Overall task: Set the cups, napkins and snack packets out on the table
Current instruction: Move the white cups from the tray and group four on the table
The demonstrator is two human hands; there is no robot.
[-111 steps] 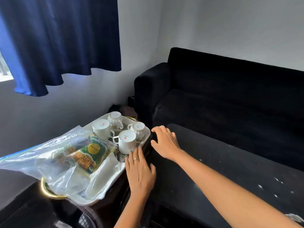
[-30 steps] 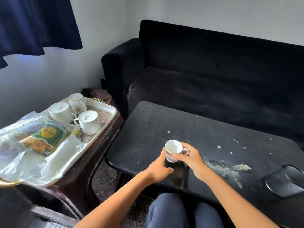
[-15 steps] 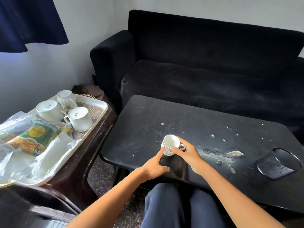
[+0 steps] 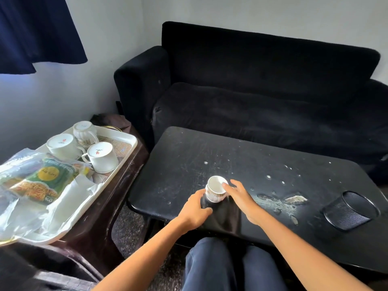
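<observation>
A small white cup (image 4: 216, 189) stands upright near the front edge of the black table (image 4: 252, 162). My left hand (image 4: 195, 208) rests against the cup's lower left side, thumb on the table. My right hand (image 4: 241, 198) has its fingers stretched out, fingertips at the cup's right rim; the handle is hidden behind it. On the white tray (image 4: 130, 141) to the left, three cups (image 4: 102, 157) stand upside down. Beside them lie a green snack packet (image 4: 44, 179) in a clear plastic bag (image 4: 12, 206) and white napkins (image 4: 77, 187).
The tray sits on a dark brown side table (image 4: 119, 185) left of the black table. A black mesh holder (image 4: 350, 210) lies on its side at the table's right. A black sofa (image 4: 252, 101) stands behind. My knees (image 4: 231, 265) are under the front edge.
The cup came from the tray to the black table. Over the last second my right hand has loosened from the handle and its fingers have straightened; the cup now stands on the table.
</observation>
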